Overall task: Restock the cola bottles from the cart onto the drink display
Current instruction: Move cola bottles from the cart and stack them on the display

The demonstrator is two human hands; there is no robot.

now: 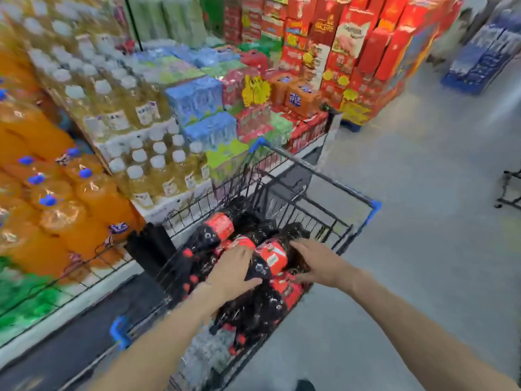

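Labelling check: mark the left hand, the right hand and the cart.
left hand (232, 270), head view, back of the hand
right hand (317, 263), head view, back of the hand
cart (373, 207), head view, blue corner of the rim

— What do we have carrying the stock here?

— We see a black wire shopping cart with blue plastic corner guards (373, 210) standing on a pale grey shop floor (423, 193). Lying directly in its basket are dark cola bottles with red labels and red caps (220, 230), heaped on their sides.

— And to our left?

— A low display platform with a black wire front rail (93, 277) runs just beside the cart. On it we find shrink-wrapped packs of orange soda bottles with blue caps (56, 204), and further along, stacked packs of pale yellow drink bottles with white caps (146, 162).
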